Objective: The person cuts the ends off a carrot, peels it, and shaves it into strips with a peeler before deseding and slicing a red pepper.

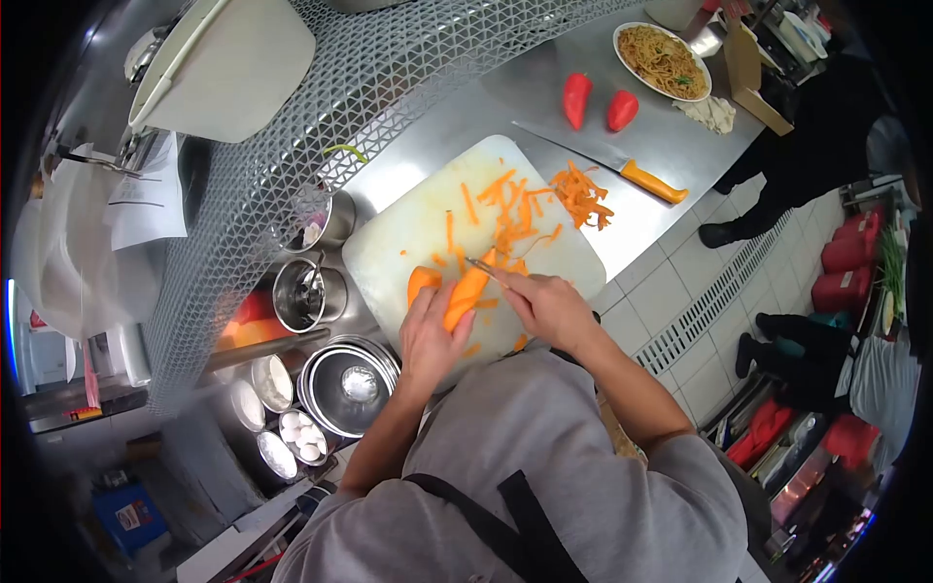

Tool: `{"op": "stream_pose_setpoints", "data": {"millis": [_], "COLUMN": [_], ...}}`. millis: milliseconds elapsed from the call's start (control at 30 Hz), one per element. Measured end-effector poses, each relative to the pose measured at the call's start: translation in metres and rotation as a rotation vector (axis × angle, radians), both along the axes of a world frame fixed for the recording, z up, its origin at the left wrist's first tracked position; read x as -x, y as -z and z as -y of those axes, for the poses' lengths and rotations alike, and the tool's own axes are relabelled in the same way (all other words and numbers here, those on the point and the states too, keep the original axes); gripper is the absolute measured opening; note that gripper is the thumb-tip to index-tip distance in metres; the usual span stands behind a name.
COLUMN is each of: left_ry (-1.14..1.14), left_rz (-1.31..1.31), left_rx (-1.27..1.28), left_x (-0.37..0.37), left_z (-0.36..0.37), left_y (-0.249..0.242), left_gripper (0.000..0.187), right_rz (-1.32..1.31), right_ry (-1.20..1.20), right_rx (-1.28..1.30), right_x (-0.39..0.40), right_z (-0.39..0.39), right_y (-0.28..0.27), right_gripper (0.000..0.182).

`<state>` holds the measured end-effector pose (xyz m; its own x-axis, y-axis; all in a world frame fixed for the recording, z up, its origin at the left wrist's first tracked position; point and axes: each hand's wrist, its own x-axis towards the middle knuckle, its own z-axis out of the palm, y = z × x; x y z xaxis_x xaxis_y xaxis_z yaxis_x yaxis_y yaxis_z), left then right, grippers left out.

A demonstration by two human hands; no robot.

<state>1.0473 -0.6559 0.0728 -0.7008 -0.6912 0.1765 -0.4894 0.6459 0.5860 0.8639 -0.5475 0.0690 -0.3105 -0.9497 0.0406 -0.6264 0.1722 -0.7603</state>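
Only the head view to go on here, looking straight down past my grey shirt. My left hand (428, 328) is wrapped round a carrot (470, 293), thumb along one side and fingers on the other, and my right hand (547, 308) is closed on a small tool (481, 264), handle mostly buried in my fist, so I can't tell if it's a peeler or a little knife. The carrot is over the near half of the cutting board (389, 233), right between my two hands; whether it's lying flat or lifted a touch, I can't say. The bit that matters: from my right fist the carrot is off to the left, and my left hand is the nearer one since it's literally on it. The carrot's long axis runs away from me with a lean to the right, near end by my left thumb, far end pointing up the board at the loose orange strips (515, 216). The metal end of the tool comes in from the right and sits across that far end, so the two cross rather than line up; looks like they touch, not certain. Another carrot piece (421, 281) is just beside my left fingers, and a big knife (614, 163) lies beyond the board, well apart from both hands.
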Motion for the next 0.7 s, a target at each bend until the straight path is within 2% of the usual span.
{"op": "stream_pose_setpoints", "data": {"millis": [67, 133, 167, 200, 300, 433, 500, 533, 600, 633, 700], "left_ry": [0.056, 0.108, 0.041, -0.026, -0.012, 0.01, 0.041, 0.04, 0.304, 0.308, 0.703], "left_rz": [0.008, 0.014, -0.053, -0.105, -0.16, -0.076, -0.143, -0.139, 0.074, 0.074, 0.448], "left_rx": [0.061, 0.137, 0.097, 0.049, 0.101, 0.033, -0.188, -0.185, 0.187, 0.196, 0.176], "left_x": [0.0, 0.004, 0.007, 0.003, 0.024, 0.041, 0.061, 0.061, 0.057, 0.044, 0.003], "left_z": [0.0, 0.004, 0.007, 0.005, 0.014, 0.034, 0.054, 0.057, 0.064, 0.063, 0.046], "left_y": [0.0, 0.003, 0.01, 0.017, 0.033, 0.028, 0.006, -0.001, -0.011, -0.007, 0.011], "left_gripper": [0.037, 0.032, 0.025, 0.019, 0.014, 0.012, 0.024, 0.024, 0.04, 0.04, 0.054], "right_rz": [-0.045, 0.029, 0.069, 0.077, 0.217, 0.312, 0.355, 0.358, 0.363, 0.39, 0.428], "right_ry": [0.052, 0.189, 0.228, 0.226, 0.3, 0.42, 0.441, 0.451, 0.459, 0.443, 0.446], "right_rx": [-0.065, -0.176, -0.052, -0.056, -0.036, -0.002, -0.001, -0.015, -0.025, -0.027, -0.026], "right_x": [0.02, 0.042, 0.041, 0.036, 0.023, 0.01, 0.004, 0.005, 0.008, 0.011, 0.014], "right_z": [0.005, 0.013, 0.009, 0.008, 0.006, 0.002, -0.002, -0.001, -0.002, -0.003, -0.006], "right_y": [0.038, 0.044, 0.046, 0.037, 0.022, 0.044, 0.049, 0.05, 0.052, 0.057, 0.06], "right_gripper": [0.031, 0.029, 0.029, 0.029, 0.03, 0.034, 0.037, 0.04, 0.044, 0.045, 0.046]}}
